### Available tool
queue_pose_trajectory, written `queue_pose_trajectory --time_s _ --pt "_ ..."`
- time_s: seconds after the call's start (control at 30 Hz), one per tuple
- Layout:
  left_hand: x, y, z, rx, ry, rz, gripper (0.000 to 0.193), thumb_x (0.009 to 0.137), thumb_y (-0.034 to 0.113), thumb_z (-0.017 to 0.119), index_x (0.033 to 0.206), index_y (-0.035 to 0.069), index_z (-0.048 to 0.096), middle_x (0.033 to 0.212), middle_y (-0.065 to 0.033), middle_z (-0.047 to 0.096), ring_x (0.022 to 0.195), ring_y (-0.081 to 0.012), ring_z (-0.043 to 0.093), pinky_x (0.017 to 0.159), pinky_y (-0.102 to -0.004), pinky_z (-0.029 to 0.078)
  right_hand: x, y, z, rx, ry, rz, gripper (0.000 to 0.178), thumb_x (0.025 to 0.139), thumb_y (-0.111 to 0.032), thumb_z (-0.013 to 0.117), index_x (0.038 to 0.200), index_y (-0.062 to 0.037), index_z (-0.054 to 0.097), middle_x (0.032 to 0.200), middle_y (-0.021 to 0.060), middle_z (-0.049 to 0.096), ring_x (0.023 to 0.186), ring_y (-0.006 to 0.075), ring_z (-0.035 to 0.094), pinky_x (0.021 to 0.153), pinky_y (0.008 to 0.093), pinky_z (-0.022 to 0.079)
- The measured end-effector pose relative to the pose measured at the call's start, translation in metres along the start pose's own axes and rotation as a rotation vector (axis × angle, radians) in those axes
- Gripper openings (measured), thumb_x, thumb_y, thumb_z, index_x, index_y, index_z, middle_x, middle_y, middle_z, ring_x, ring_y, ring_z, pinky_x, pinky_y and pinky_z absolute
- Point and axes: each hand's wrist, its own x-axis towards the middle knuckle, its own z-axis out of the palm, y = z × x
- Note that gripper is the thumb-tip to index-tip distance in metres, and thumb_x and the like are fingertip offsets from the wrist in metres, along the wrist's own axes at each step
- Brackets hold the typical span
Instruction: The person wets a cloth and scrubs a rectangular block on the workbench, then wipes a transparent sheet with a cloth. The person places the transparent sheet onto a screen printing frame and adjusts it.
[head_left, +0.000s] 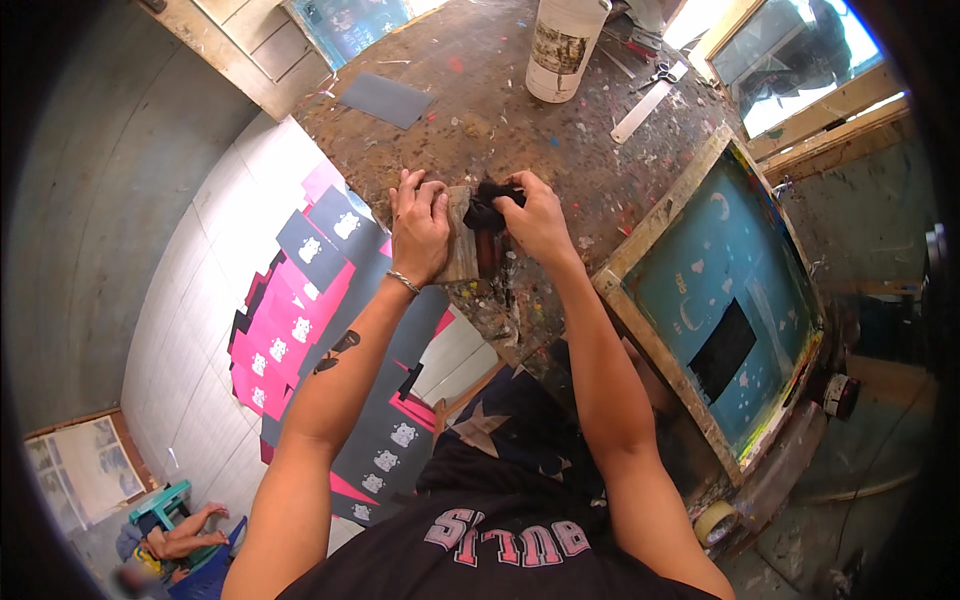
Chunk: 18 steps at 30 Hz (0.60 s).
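A squeegee with a worn wooden handle and a dark reddish-brown blade lies at the near edge of the stained table. My left hand holds the handle from its left side, the fingers slightly bent and the thumb along the wood. In my right hand a bunched black cloth is pinched between thumb and fingers. The cloth touches the far part of the squeegee, hiding some of the blade. My fingertips under the cloth cannot be seen.
Right of my arm leans a wood-framed printing screen. Farther off are a white bucket, a metal ruler, scissors and a dark sheet. Printed pink and grey sheets cover floor at left; a person sits lower left.
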Motion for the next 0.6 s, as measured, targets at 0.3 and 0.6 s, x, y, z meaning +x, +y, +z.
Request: queue_pose_trajectory --time_s 0.3,0.6 --pt "-0.002 -0.001 -0.001 -0.015 0.011 -0.019 0.027 0.105 0.023 0.052 0.118 0.005 0.067 0.146 -0.0225 0.052 0.150 -0.0432 0.035 0.127 -0.0537 0.017 -0.022 -0.012 0.020 -0.308 0.050 -0.295 0.037 0.092 -0.009 0.066 0.128 -0.0021 0.067 0.120 0.0259 0.062 0.105 0.0428 0.064 0.092 0.0452 0.052" --pt "-0.001 -0.001 0.001 0.002 0.018 -0.011 0.025 0.105 0.022 0.052 0.118 0.005 0.066 0.147 -0.0214 0.052 0.149 -0.0437 0.035 0.127 -0.0554 0.017 -0.018 -0.004 0.025 -0.371 -0.001 -0.298 0.036 0.092 -0.005 0.062 0.127 -0.0008 0.065 0.106 0.0245 0.059 0.099 0.0447 0.062 0.087 0.0499 0.051"
